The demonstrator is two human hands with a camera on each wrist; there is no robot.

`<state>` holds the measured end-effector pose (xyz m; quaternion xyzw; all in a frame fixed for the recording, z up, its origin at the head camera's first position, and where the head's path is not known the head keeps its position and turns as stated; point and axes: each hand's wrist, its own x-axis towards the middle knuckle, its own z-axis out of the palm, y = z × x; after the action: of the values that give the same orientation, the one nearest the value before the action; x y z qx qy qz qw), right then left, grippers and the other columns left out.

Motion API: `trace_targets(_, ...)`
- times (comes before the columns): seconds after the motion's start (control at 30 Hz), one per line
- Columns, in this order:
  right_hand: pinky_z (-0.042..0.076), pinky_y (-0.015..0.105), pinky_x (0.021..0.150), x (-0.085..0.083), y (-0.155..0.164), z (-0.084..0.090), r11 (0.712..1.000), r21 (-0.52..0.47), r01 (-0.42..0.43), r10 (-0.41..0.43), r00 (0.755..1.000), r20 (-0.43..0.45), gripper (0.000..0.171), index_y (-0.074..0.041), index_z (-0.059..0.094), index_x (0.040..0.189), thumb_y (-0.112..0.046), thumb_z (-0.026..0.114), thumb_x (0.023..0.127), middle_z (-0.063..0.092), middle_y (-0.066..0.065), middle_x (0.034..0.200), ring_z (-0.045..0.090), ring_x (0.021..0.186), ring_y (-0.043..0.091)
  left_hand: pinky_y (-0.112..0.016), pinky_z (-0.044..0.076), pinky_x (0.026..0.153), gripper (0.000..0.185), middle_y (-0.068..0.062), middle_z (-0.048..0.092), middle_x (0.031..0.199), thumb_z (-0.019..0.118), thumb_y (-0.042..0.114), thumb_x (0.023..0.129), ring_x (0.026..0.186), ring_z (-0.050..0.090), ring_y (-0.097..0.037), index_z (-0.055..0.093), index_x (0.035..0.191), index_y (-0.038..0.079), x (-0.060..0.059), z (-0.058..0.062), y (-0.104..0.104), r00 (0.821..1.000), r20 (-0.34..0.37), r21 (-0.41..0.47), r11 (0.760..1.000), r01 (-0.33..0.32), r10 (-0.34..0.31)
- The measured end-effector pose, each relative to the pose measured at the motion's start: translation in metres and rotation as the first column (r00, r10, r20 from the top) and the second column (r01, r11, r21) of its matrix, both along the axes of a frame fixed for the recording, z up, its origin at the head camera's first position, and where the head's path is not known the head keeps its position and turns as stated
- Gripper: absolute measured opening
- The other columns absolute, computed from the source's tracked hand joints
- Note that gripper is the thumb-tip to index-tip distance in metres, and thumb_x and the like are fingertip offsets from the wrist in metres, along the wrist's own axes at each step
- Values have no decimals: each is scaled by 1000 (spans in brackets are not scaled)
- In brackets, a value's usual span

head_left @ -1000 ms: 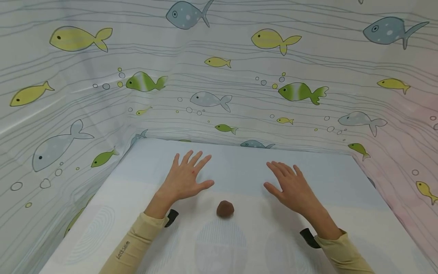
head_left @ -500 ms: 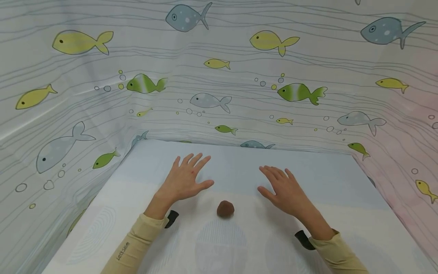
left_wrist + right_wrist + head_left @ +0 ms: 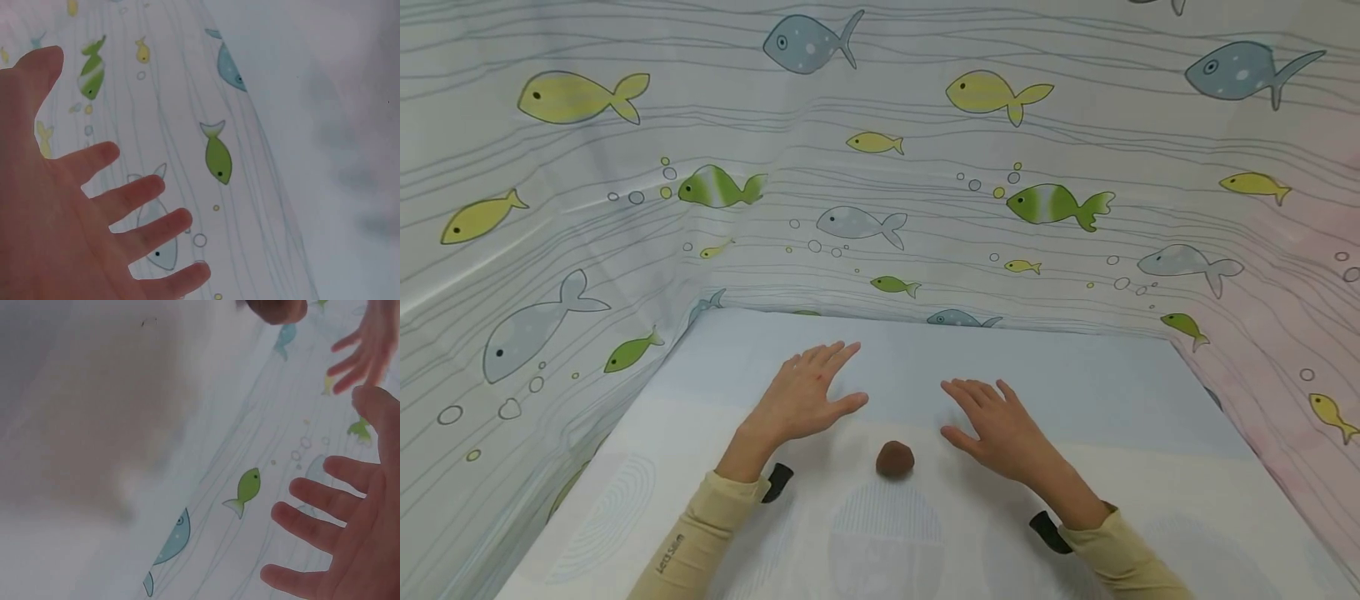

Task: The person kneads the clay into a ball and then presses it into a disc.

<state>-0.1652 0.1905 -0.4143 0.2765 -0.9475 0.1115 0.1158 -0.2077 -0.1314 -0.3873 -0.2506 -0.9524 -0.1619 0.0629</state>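
Note:
A small brown lump (image 3: 895, 460), roundish and slightly faceted, lies on the pale table between the two hands; its material cannot be told. To its left, my left hand (image 3: 805, 396) hovers with fingers spread and holds nothing. My right hand (image 3: 1000, 429) is on the other side, fingers extended toward the middle, also holding nothing. Neither hand touches the lump. In the left wrist view the left hand (image 3: 94, 206) shows its palm and separated fingers. The right wrist view shows the right hand (image 3: 350, 519) spread likewise, with part of the brown lump (image 3: 280, 309) at the top edge.
A white and light-blue cloth covers the table (image 3: 1075, 375). Fish-printed curtain walls (image 3: 865, 175) rise behind it and along both sides. Dark wrist-camera mounts (image 3: 1049, 532) sit beneath the forearms, which wear beige sleeves (image 3: 703, 525).
My right hand has moved left and slightly nearer, closer to the brown lump. The left hand stays in place, its fingers tilting a little lower. The lump has not moved on the table.

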Motion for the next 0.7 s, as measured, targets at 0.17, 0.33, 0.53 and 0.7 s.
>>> trace_targets(0.17,30,63,110,0,-11,-6,1000,7,-30,30,1000,-3,64,-17,45,148,-45,65,94,54,6,142,49,132,27,-57,33,111,77,-5,40,155,47,70,92,141,39,-30,31,156,29,1,-2,-1,998,53,95,995,20,-25)
trace_targets(0.33,32,63,109,1,-21,-9,998,16,-59,59,998,-1,63,-17,46,147,-45,64,94,54,4,141,50,130,26,-57,33,111,78,1,39,156,44,74,91,143,37,-28,29,156,34,3,-1,-2,994,110,158,987,6,-24)
trace_targets(0.53,33,62,109,3,-33,-15,995,34,-96,95,995,28,64,-18,46,148,-46,65,93,54,2,142,50,130,24,-58,32,111,77,3,37,157,42,75,91,144,35,-27,28,156,36,2,-1,-2,989,144,177,984,-7,-19)
trace_targets(0.7,33,61,108,5,-44,-21,991,45,-126,124,991,45,65,-17,47,146,-47,67,92,55,0,141,51,130,23,-60,33,109,76,1,37,157,43,74,91,144,35,-30,27,156,37,3,0,-3,988,155,190,982,-14,-16)
